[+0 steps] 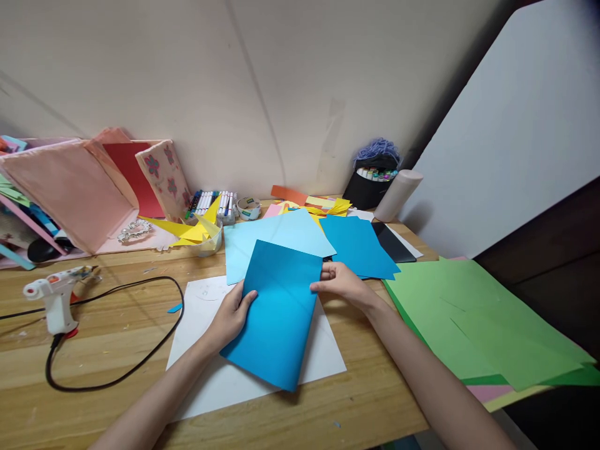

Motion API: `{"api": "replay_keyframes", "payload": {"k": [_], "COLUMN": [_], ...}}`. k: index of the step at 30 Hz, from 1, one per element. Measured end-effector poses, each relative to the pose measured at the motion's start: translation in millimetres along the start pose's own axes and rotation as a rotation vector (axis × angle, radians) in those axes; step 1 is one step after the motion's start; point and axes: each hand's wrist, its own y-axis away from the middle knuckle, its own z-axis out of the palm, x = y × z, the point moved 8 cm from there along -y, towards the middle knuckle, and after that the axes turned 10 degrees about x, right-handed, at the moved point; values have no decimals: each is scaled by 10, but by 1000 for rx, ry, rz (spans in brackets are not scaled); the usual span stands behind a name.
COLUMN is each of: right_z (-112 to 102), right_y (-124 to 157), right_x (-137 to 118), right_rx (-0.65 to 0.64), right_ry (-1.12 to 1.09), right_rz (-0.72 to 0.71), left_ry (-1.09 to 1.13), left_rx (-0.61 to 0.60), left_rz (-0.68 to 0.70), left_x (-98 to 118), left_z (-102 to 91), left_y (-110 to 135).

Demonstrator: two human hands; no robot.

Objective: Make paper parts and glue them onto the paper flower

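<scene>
A folded sheet of blue paper (280, 312) lies tilted over a white sheet (323, 356) on the wooden table. My left hand (233, 314) grips its left edge, thumb on top and fingers underneath. My right hand (340, 282) pinches its right edge near the upper corner. A light blue sheet (272, 240) lies just behind it, and a second blue sheet (359, 245) lies to the right.
Green sheets (478, 315) cover the table's right side. A white glue gun (59, 294) with a black cable (140, 350) is at the left. Behind stand a pink box (75, 187), markers (210, 203), tape (249, 207), yellow scraps (192, 232), a marker pot (370, 181) and a paper roll (398, 194).
</scene>
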Motion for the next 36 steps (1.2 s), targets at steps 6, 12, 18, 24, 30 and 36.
{"api": "replay_keyframes", "payload": {"k": [6, 12, 18, 24, 30, 36], "right_z": [-4, -161, -221, -26, 77, 199], "right_y": [11, -26, -37, 4, -5, -7], "right_x": [4, -61, -63, -43, 75, 220], "right_rx": [98, 254, 284, 165, 143, 35], "right_ry": [128, 92, 77, -30, -15, -95], "right_rz": [-12, -131, -109, -44, 14, 111], "left_ry": [-1, 3, 15, 40, 76, 91], "left_rx": [15, -19, -42, 28, 66, 109], "left_rz": [6, 33, 48, -17, -61, -83], "left_x": [13, 23, 66, 28, -13, -56], "left_z": [10, 23, 48, 19, 27, 9], "left_y": [-3, 6, 38, 44, 43, 30]}}
